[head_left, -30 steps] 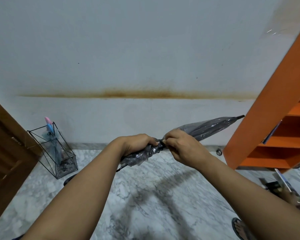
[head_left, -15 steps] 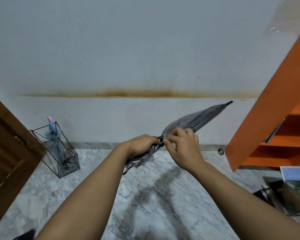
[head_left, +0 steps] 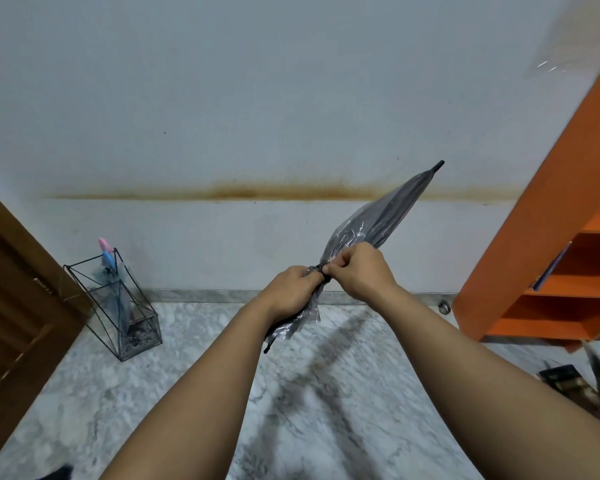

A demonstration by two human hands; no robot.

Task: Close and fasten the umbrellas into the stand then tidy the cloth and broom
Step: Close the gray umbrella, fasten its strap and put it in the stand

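Observation:
I hold a closed grey see-through umbrella (head_left: 392,213) in front of me, its black tip pointing up and to the right toward the wall. My left hand (head_left: 293,289) grips the gathered canopy low down. My right hand (head_left: 359,271) pinches the black strap (head_left: 321,271) wrapped round the canopy's middle, fingertips touching my left hand. The umbrella's handle end is hidden under my left forearm. A black wire and glass umbrella stand (head_left: 118,306) sits on the floor at the left by the wall, with a blue umbrella and a pink-tipped one (head_left: 106,252) inside it.
A brown wooden door (head_left: 18,306) fills the left edge. An orange shelf unit (head_left: 551,244) leans in at the right, with a book on one shelf. Dark items (head_left: 565,379) lie on the marble floor at lower right. A stained white wall is straight ahead.
The umbrella has swung from almost level to steeply tilted, tip up and right. Both hands stayed together at the strap and shifted slightly right and up.

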